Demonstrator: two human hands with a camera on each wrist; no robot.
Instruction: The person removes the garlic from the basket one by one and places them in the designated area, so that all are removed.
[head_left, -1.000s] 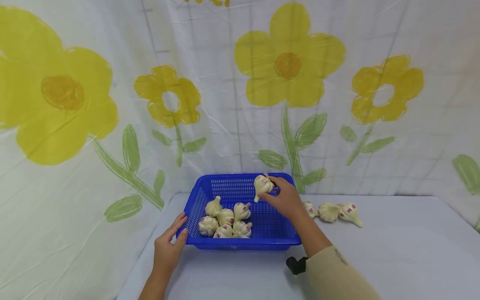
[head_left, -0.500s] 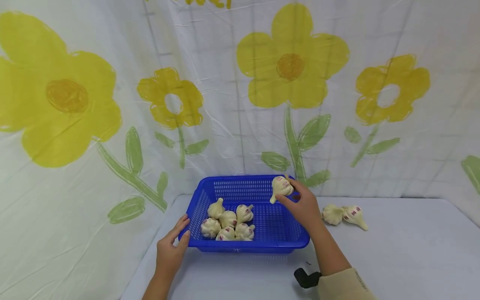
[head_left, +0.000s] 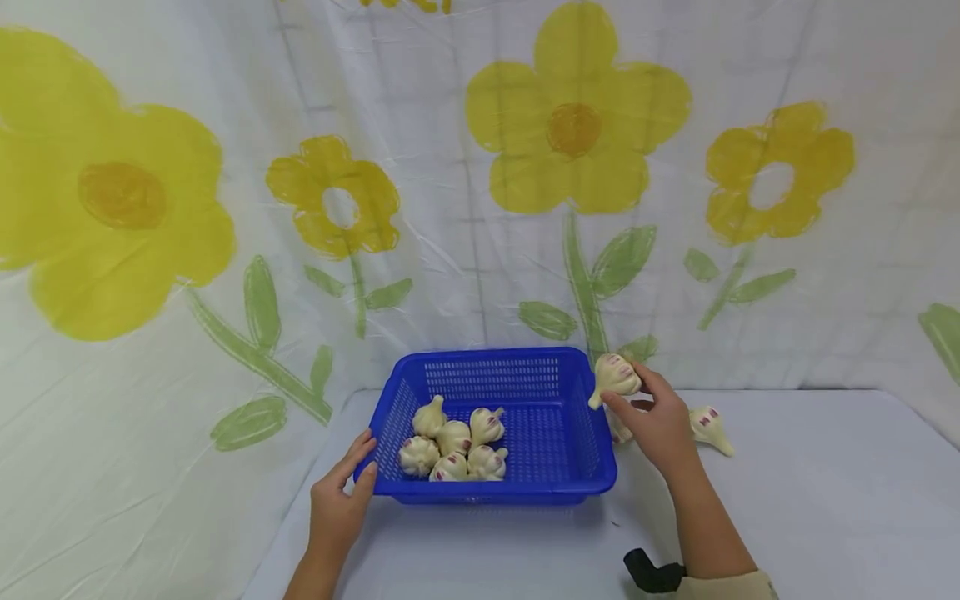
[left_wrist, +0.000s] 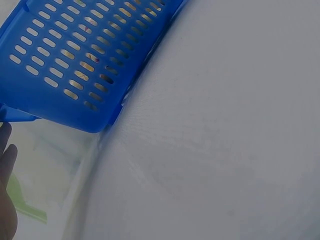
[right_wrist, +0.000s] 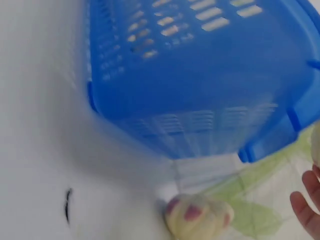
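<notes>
In the head view my right hand (head_left: 658, 421) pinches a garlic bulb (head_left: 617, 375) between thumb and fingers, over the right rim of the blue basket (head_left: 495, 487). Several garlic bulbs (head_left: 453, 437) lie grouped in the basket's left half. My left hand (head_left: 337, 500) rests with extended fingers and thumb against the basket's left rim; its fingertips reach the lip in the left wrist view. Beside the basket, a garlic bulb (right_wrist: 195, 217) sits on the table in the right wrist view. Another bulb (head_left: 708, 429) lies farther right, partly behind my right hand.
The white table (head_left: 817, 492) extends to the right. A cloth (head_left: 450, 208) printed with yellow flowers hangs close behind the basket. A black object (head_left: 651, 572) is at my right wrist, and a small dark fragment (right_wrist: 68, 205) lies in front of the basket.
My right hand has carried its garlic bulb rightward, from above the basket's inside to its right rim. My left hand has stayed at the left rim, and the bulbs in the basket have not moved.
</notes>
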